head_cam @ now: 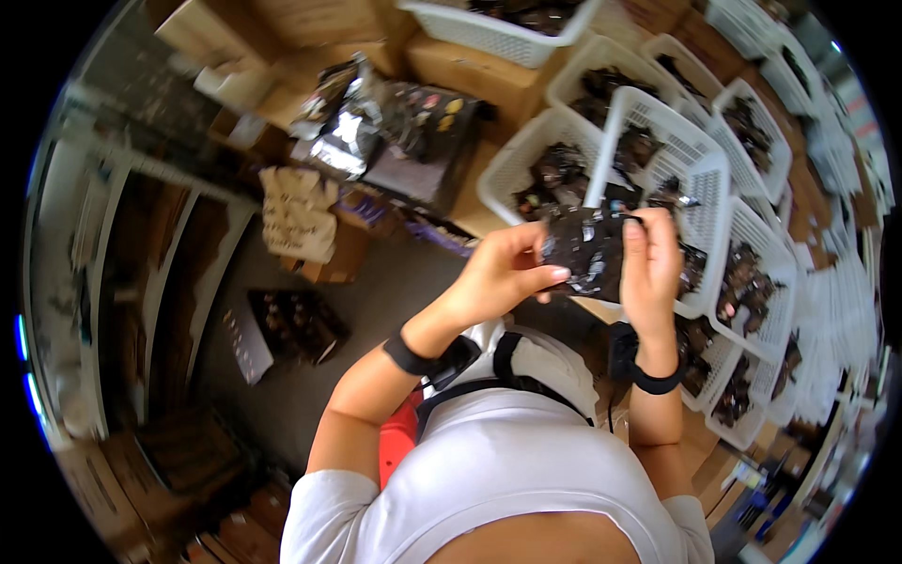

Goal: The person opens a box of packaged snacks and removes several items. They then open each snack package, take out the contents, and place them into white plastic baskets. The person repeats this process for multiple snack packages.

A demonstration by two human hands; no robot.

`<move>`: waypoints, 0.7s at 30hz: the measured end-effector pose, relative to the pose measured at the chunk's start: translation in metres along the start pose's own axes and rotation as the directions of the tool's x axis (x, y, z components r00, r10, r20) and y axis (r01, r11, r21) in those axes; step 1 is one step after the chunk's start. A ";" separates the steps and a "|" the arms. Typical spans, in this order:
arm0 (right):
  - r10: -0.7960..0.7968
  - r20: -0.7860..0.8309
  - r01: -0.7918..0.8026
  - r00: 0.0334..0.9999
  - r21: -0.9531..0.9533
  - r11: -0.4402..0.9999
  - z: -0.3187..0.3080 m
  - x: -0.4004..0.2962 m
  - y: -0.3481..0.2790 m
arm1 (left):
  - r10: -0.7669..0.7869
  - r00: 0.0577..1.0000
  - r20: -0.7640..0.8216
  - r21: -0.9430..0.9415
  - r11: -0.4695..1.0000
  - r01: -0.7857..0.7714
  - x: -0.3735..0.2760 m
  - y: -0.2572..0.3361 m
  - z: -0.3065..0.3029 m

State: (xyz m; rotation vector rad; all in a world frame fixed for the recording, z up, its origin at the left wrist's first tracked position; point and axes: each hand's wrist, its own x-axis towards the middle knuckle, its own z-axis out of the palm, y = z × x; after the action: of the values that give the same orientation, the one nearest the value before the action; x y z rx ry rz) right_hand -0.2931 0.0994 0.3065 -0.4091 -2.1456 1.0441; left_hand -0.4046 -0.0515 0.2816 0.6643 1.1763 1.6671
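A dark, shiny plastic packet [585,248] is stretched between my two hands, above the front edge of the white baskets. My left hand [511,264] pinches its left side, the thumb lying across the front. On the right edge, my right hand [650,261] grips it with the thumb on top. What the packet holds cannot be made out. Just beyond it stands a white perforated plastic basket [697,173] with several similar dark packets inside. Another white basket [497,176], also holding dark packets [560,173], sits to its left.
More white baskets [757,331] with packets crowd the right. At the upper left, silver foil packaging [349,134] lies by a dark box [416,169]. A brown paper sheet [299,215] with writing hangs over a carton [331,257]. Dark printed cartons [296,324] lie on the floor near shelving [162,268].
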 end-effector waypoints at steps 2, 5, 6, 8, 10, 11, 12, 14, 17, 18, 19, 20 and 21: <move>0.029 -0.008 -0.029 1.000 0.026 0.999 -0.006 -0.004 0.003 | -0.051 0.999 -0.015 0.036 0.998 0.052 0.002 0.002 0.004; 0.046 -0.048 -0.047 0.998 -0.002 0.999 -0.017 -0.012 0.007 | -0.035 0.999 0.032 0.015 0.999 0.035 0.007 0.002 0.013; 0.048 -0.072 -0.048 0.996 0.008 0.999 -0.019 -0.017 0.009 | -0.009 0.999 0.043 -0.025 1.000 0.010 0.007 0.001 0.014; 0.025 -0.119 -0.025 0.993 -0.006 1.000 -0.022 -0.026 0.014 | 0.046 0.997 0.056 -0.107 0.993 -0.040 0.009 -0.004 0.015; 0.026 -0.140 -0.024 0.990 0.016 1.000 -0.024 -0.036 0.019 | 0.085 0.996 0.035 -0.099 0.992 -0.082 0.008 -0.005 0.015; 0.065 -0.128 -0.057 0.990 0.064 0.996 -0.026 -0.039 0.019 | 0.118 0.992 0.035 -0.103 0.988 -0.114 0.008 -0.009 0.013; 0.067 -0.124 -0.059 0.990 0.065 0.996 -0.027 -0.041 0.018 | 0.131 0.991 0.040 -0.087 0.988 -0.127 0.007 -0.011 0.012; 0.098 -0.082 -0.088 0.992 0.118 0.989 -0.030 -0.045 0.015 | 0.158 0.986 0.049 -0.054 0.986 -0.156 0.006 -0.013 0.010; 0.141 0.032 -0.144 0.990 0.217 0.965 -0.035 -0.049 0.011 | 0.059 0.998 0.038 -0.072 0.996 -0.056 0.006 -0.010 0.011; 0.136 0.067 -0.147 0.988 0.212 0.966 -0.038 -0.050 0.012 | 0.047 0.998 0.029 -0.061 0.997 -0.045 0.006 -0.010 0.013; 0.133 0.099 -0.151 0.986 0.206 0.967 -0.042 -0.051 0.010 | 0.033 0.999 0.024 -0.049 0.998 -0.032 0.007 -0.010 0.016; 0.130 0.131 -0.149 0.983 0.150 0.977 -0.044 -0.052 0.003 | 0.018 1.000 0.024 -0.036 0.999 -0.017 0.007 -0.010 0.019; 0.184 0.185 -0.208 0.965 0.119 0.971 -0.043 -0.058 0.000 | 0.006 0.999 0.034 -0.025 1.000 -0.005 0.008 -0.011 0.025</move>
State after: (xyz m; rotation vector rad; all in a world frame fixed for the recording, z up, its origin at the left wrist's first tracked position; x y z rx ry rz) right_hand -0.2217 0.0915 0.2980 -0.4893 -2.2001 1.3761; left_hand -0.3834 -0.0331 0.2805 0.6783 1.1281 1.6658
